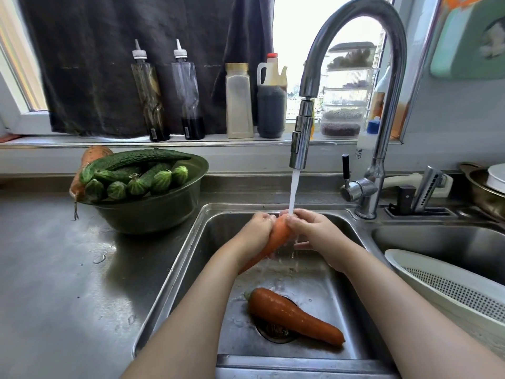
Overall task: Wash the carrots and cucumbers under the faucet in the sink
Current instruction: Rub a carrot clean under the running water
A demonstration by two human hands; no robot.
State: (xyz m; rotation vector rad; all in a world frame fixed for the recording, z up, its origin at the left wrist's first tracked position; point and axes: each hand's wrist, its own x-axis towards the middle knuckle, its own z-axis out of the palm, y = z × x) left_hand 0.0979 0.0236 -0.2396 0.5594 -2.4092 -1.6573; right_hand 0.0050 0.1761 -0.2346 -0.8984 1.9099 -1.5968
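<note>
Water runs from the faucet [302,138] onto a carrot [277,236] held over the sink [191,263]. My left hand [254,231] grips the carrot from the left and my right hand [314,228] curls round its top end under the stream. A second carrot [295,315] lies wet on the sink floor, across the drain. On the counter to the left stands a green bowl [164,209] holding several cucumbers [136,173], with another carrot [91,157] at its back left.
A white colander [451,285] leans in the right-hand basin [437,242]. Bottles [188,91] and jars line the windowsill. A knife block [418,198] and stacked dishes [489,184] sit right of the faucet base. Water drops lie on the steel counter [68,283].
</note>
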